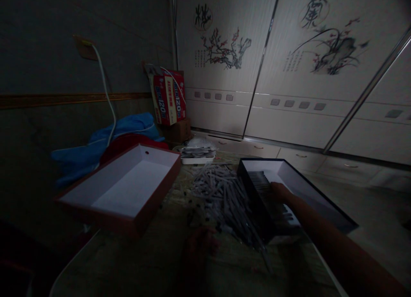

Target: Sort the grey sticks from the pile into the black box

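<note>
Right hand (278, 193): lowered into the dark-sided box (321, 207), fingers over a row of slim dark pieces (260, 181) laid side by side. Contact with the row looks likely; whether the fingers pinch a piece, cannot tell, too dim. Left hand (204, 242): low over the near part of the table (135, 262), fingers seemingly curled, just beside the near edge of the heap; whether it grips anything is lost in shadow.

Between the two hands and beyond: loose heap of slim pale pieces (221, 187), lying at mixed angles beside the dark-sided box. Small black bits (190, 201) scattered along its left side.

Progress, judged from the layout: partway. Done: an ordered row inside the dark-sided box, with pale box floor showing near the forearm. Left: the heap, large and unsorted, plus more slim pieces in a white tray (197, 161) past its far end.

Further out: red-sided box (157, 196) with pale lining, left of the heap; blue cloth (128, 126) behind it; red carton (168, 100) near the cabinet doors (221, 115)
</note>
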`<state>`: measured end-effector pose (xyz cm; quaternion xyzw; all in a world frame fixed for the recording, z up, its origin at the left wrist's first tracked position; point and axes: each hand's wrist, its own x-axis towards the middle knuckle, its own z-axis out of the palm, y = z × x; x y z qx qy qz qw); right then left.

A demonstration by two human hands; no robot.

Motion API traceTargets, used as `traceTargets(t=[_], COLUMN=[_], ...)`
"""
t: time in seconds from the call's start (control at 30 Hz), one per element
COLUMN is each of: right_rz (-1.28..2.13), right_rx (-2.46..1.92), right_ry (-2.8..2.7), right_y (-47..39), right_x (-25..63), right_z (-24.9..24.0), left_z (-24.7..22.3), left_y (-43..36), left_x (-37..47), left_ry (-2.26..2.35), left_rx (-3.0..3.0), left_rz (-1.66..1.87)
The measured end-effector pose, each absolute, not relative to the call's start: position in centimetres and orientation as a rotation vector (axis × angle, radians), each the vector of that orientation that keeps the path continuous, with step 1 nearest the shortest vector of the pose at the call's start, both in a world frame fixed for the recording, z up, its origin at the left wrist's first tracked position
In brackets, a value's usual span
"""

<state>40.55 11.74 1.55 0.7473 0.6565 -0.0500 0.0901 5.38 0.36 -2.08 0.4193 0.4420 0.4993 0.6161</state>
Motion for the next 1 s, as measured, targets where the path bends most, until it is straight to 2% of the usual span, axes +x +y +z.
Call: traceTargets(t=[0.4, 0.57, 0.77, 1.0], right_rz=[-0.225, -0.292, -0.191, -0.235], right_rx=[2.444, 2.386, 2.372, 2.080], right_ry=[1.793, 1.855, 1.916, 2.169], right_y=[12.2, 12.2, 11.5, 11.4], right_x=[42.4, 42.0, 42.3, 40.4], right_z=[0.8, 0.9, 2.1, 1.7], left_z=[-1.4, -1.5, -1.2, -1.7], left_y=[0.0, 0.1, 0.1, 0.3], left_x=[5.2, 5.3, 5.3, 5.3], left_ry=[1.081, 1.034, 1.050, 1.015], left_rx=[1.006, 1.021, 1.009, 0.989], left_rz=[1.156, 1.165, 1.168, 1.149])
